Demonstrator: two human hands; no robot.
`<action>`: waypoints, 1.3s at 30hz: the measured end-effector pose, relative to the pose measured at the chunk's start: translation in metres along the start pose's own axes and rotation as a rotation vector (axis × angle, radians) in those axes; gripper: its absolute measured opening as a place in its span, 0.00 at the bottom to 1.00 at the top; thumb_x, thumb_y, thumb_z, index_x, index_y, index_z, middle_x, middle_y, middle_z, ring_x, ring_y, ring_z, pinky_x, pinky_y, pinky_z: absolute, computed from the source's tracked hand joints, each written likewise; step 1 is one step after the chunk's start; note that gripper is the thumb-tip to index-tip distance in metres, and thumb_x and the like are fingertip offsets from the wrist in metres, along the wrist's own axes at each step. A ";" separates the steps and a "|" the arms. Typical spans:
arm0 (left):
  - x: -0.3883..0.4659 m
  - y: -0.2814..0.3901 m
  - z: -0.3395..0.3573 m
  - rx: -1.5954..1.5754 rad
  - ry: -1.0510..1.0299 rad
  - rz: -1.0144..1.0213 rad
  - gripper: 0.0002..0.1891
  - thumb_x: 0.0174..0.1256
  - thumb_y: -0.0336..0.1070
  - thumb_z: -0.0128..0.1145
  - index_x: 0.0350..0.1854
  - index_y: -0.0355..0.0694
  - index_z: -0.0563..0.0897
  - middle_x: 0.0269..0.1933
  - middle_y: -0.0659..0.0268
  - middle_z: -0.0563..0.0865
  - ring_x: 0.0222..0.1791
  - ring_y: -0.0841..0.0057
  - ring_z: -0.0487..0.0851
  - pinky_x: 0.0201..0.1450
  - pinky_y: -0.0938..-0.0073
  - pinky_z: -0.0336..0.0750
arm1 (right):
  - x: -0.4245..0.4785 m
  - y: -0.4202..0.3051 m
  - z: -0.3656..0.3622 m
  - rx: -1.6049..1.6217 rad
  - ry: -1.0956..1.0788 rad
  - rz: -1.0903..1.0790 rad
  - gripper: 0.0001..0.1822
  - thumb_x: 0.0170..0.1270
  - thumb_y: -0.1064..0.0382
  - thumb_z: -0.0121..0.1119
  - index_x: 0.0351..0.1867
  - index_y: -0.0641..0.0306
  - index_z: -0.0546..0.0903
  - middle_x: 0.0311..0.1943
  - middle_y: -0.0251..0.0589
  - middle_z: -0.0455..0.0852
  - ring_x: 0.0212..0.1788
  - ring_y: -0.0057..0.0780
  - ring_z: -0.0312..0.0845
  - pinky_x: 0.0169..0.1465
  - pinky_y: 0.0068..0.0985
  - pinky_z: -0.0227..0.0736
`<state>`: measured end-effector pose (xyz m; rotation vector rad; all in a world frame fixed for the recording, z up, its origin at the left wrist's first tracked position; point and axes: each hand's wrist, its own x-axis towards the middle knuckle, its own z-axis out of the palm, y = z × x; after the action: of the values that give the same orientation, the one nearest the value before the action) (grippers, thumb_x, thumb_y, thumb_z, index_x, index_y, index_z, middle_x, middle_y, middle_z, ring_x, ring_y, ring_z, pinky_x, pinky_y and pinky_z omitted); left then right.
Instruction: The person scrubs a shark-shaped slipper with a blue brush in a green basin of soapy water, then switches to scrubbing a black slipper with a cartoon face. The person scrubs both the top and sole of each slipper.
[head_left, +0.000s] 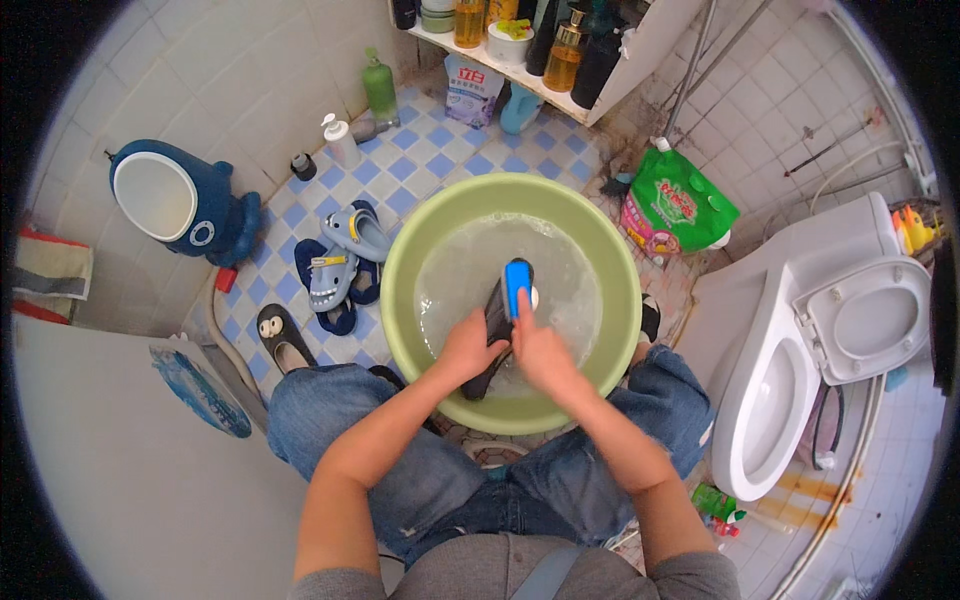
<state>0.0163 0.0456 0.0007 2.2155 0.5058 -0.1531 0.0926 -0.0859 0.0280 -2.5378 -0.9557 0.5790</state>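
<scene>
A green plastic basin (397, 247) stands on the floor between my knees, with cloudy, slightly foamy water (457, 262) in it. My left hand (466, 345) holds a dark shoe (495, 307) over the water. The shoe looks wet, and a white round patch shows near its toe, partly covered. In my right hand (538, 349) is a blue-backed scrub brush (517, 281), its handle under my palm and my index finger stretched along its back. The brush rests against the shoe's toe end; its bristles are hidden.
Grey-blue shark slippers (334, 277) and a dark shoe with googly eyes (281, 334) lie left. A blue child's urinal (225, 214) is on the wall. Bottles crowd a shelf (517, 71) ahead. At right are a green detergent pouch (679, 202) and a white toilet (757, 397).
</scene>
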 end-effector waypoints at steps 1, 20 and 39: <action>0.000 -0.004 -0.001 -0.042 -0.011 -0.002 0.37 0.50 0.42 0.66 0.58 0.27 0.63 0.44 0.42 0.80 0.45 0.46 0.79 0.47 0.55 0.74 | -0.010 -0.008 0.005 0.020 -0.024 0.004 0.34 0.67 0.57 0.45 0.71 0.58 0.47 0.23 0.60 0.81 0.25 0.59 0.78 0.30 0.51 0.72; 0.001 -0.006 0.002 -0.049 0.006 -0.048 0.50 0.47 0.40 0.67 0.71 0.35 0.48 0.46 0.41 0.80 0.45 0.46 0.80 0.48 0.58 0.75 | 0.004 0.003 -0.003 0.203 -0.101 0.015 0.33 0.72 0.58 0.36 0.71 0.61 0.36 0.22 0.64 0.79 0.24 0.62 0.75 0.31 0.51 0.69; 0.001 -0.005 -0.002 -0.052 -0.020 -0.071 0.50 0.48 0.40 0.67 0.69 0.29 0.49 0.46 0.42 0.81 0.44 0.49 0.81 0.47 0.58 0.75 | -0.015 0.011 0.011 0.123 -0.112 -0.008 0.35 0.71 0.58 0.38 0.71 0.62 0.36 0.22 0.64 0.79 0.22 0.59 0.75 0.30 0.49 0.70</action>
<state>0.0153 0.0509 -0.0019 2.1449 0.5719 -0.1972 0.0828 -0.1017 0.0174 -2.4137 -0.9370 0.7599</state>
